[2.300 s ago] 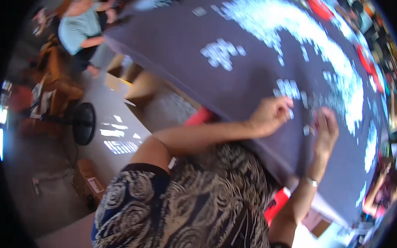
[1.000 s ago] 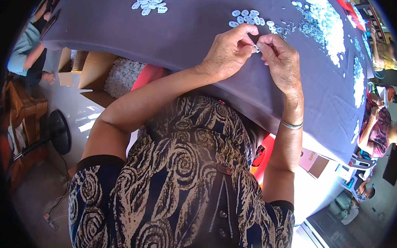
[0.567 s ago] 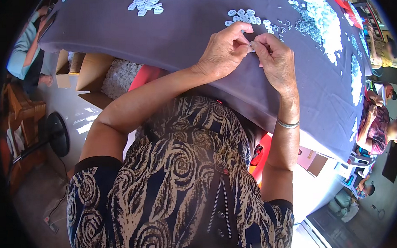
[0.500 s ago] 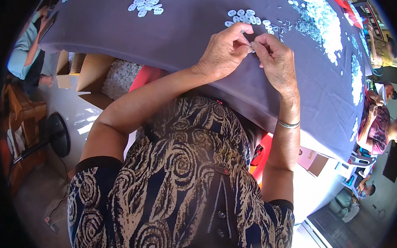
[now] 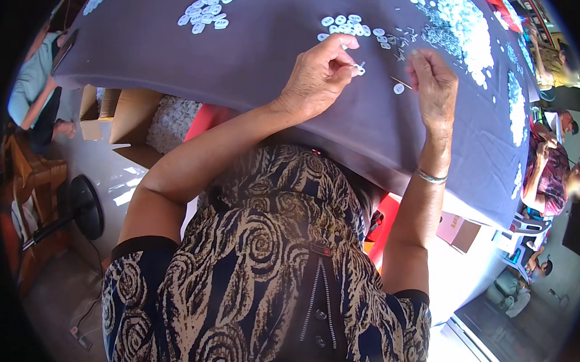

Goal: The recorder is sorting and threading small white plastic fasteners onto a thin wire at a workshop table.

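Observation:
My left hand is pinched closed on a small white plastic piece, which sticks out past the thumb tip. To its right, my right hand hovers over the table with its fingers bunched together and slightly blurred; what they hold, if anything, is hidden. By its fingertips shows a thin tan stick; I cannot tell whether it is held or lying down. A white oval piece lies just below the stick. Beyond my left hand is a cluster of similar white ovals.
Small dark pins lie scattered beside a big heap of white pieces at the right. Another oval group sits farther left on the dark cloth. Below the table edge stands a carton of white pieces. People sit at the right.
My right hand has parted from my left and moved right. The white piece stays in my left fingers, now in plainer view. The tan stick and lone oval have come into sight.

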The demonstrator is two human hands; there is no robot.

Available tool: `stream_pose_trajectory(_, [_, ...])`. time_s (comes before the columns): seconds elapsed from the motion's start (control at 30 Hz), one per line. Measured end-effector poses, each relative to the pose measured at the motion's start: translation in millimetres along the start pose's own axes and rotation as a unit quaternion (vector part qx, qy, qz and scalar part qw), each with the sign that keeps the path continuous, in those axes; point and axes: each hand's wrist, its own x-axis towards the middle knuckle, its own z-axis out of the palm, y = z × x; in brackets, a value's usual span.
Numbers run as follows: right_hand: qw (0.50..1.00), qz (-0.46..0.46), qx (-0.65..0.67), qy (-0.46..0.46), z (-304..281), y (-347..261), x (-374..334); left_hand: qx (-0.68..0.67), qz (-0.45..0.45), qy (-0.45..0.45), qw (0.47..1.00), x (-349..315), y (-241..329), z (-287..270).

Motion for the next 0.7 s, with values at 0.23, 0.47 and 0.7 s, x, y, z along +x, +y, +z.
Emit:
stream_pose_trajectory(0.23, [0.983, -0.052, -0.176, 0.027, -41, 19, 3, -0.023, -0.014, 0.027, 0.999, 1, -1, -2])
stream_pose_trajectory(0.47, [0.971, 0.052, -0.179, -0.150, -46, 10, 0, -0.010, -0.008, 0.026, 1.000, 1, 2, -2])
stream_pose_trajectory(0.7, [0.963, 0.036, -0.216, -0.158, -23, 9, -3, -0.013, -0.013, 0.024, 1.000, 1, 1, -1])
